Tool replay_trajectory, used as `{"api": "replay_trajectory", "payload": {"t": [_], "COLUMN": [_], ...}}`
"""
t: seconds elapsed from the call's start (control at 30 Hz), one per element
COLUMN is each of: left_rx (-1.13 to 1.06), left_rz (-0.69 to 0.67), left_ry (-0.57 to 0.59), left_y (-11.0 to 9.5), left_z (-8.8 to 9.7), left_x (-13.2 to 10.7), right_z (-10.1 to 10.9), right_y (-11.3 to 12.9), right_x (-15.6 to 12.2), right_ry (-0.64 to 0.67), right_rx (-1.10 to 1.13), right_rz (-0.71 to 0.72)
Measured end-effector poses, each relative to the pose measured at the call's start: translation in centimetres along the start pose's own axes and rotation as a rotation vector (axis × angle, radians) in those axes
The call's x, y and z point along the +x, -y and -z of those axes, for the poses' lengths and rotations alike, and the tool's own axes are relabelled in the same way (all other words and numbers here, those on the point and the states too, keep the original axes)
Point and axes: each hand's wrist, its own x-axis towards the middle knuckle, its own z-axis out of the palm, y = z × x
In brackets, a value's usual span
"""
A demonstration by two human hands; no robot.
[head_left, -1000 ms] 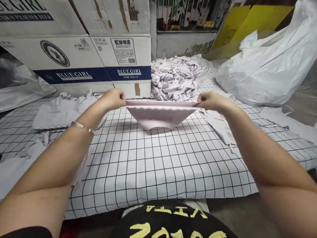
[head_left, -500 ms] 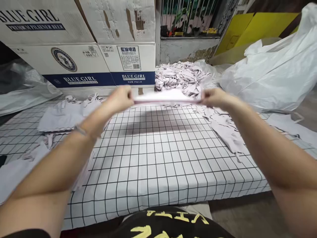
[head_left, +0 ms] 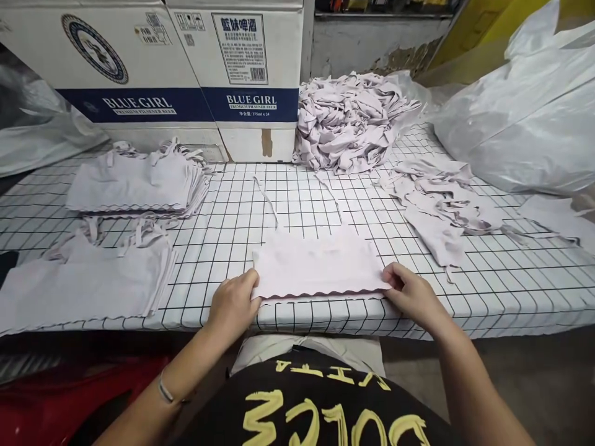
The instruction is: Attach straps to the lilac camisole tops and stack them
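A pale pink camisole top (head_left: pixel 318 266) lies spread on the checked tablecloth in front of me, its wavy hem toward my body and its two thin straps stretched out away from me. My left hand (head_left: pixel 235 300) pinches the hem's left corner. At the right corner, my right hand (head_left: pixel 411 291) pinches the cloth between thumb and fingers. To the left are two stacks of similar tops, a far stack (head_left: pixel 132 183) and a near stack (head_left: pixel 93 279), laid flat with straps pointing away.
Behind stands a white and blue beer carton (head_left: pixel 186 105). A heap of crumpled pink garments (head_left: pixel 353 124) lies beside it. Loose tops (head_left: pixel 437 204) are scattered on the right, near a big white plastic bag (head_left: pixel 520 118). The checked tablecloth (head_left: pixel 218 229) ends close to my body.
Both hands have come down and toward me with the camisole top, which was stretched in the air and now lies flat on the table. My view has tilted downward.
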Motion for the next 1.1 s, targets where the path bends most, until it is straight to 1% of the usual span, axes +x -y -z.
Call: {"api": "replay_trajectory", "payload": {"t": [0.07,0.1,0.13,0.17,0.23,0.27,0.3,0.33,0.37,0.4,0.47,0.57,0.63,0.73,0.83,0.9,0.97,1.03,1.07,1.1], "left_rx": [-0.155,-0.235,-0.293,-0.321,-0.283,-0.248,-0.220,-0.198,-0.196,-0.254,-0.496,-0.875,-1.023,-1.264,-1.422,-1.489,-1.543,-1.589,-1.608,-1.611], "left_rz": [-0.034,-0.047,-0.050,-0.038,0.023,0.064,0.103,0.152,0.193,0.234,0.314,0.381,0.383,0.398,0.433,0.445,0.431,0.396,0.352,0.273], "left_ry": [0.118,0.147,0.130,0.061,-0.163,-0.248,-0.269,-0.242,-0.185,-0.127,-0.047,-0.013,0.022,0.077,0.071,0.042,0.005,-0.029,-0.043,-0.059], "left_y": [0.7,1.0,1.3,1.4,1.4,1.2,0.9,0.5,0.1,-0.4,-1.1,-1.4,-1.1,0.0,1.4,2.1,2.4,2.1,1.7,1.2], "left_z": [1.3,2.2,3.0,3.7,4.6,4.6,4.4,4.1,3.6,3.1,2.1,1.3,1.4,2.3,3.7,4.8,5.8,6.6,6.8,7.0], "left_x": [0.1,0.6,1.5,2.9,6.7,9.0,11.3,13.5,15.5,17.1,19.4,21.0,21.7,23.5,26.2,27.9,29.0,29.2,28.9,28.4], "right_z": [0.6,0.7,0.6,0.3,-1.2,-2.2,-3.3,-4.4,-5.4,-6.2,-7.4,-8.1,-8.0,-7.9,-7.9,-7.8,-7.3,-6.2,-5.5,-4.8], "right_y": [0.2,0.7,1.4,2.2,4.2,5.2,6.0,6.6,7.0,7.1,6.8,5.8,5.3,5.2,5.3,5.4,5.7,6.2,6.5,7.0], "right_x": [-0.9,-1.2,-1.4,-1.4,-0.9,-0.5,0.0,0.5,1.1,1.5,2.1,2.3,2.2,2.3,2.3,2.1,1.9,2.0,2.4,3.0], "right_ry": [0.068,0.077,0.066,0.051,0.052,0.073,0.108,0.150,0.189,0.217,0.243,0.225,0.219,0.252,0.302,0.340,0.399,0.483,0.512,0.525], "right_rx": [-0.019,-0.042,-0.076,-0.116,-0.198,-0.242,-0.286,-0.324,-0.357,-0.383,-0.424,-0.451,-0.447,-0.432,-0.402,-0.361,-0.290,-0.168,-0.072,0.050], "right_rz": [0.185,0.295,0.402,0.496,0.664,0.739,0.805,0.859,0.897,0.922,0.953,0.982,0.994,0.991,0.977,0.950,0.905,0.823,0.758,0.673]}}
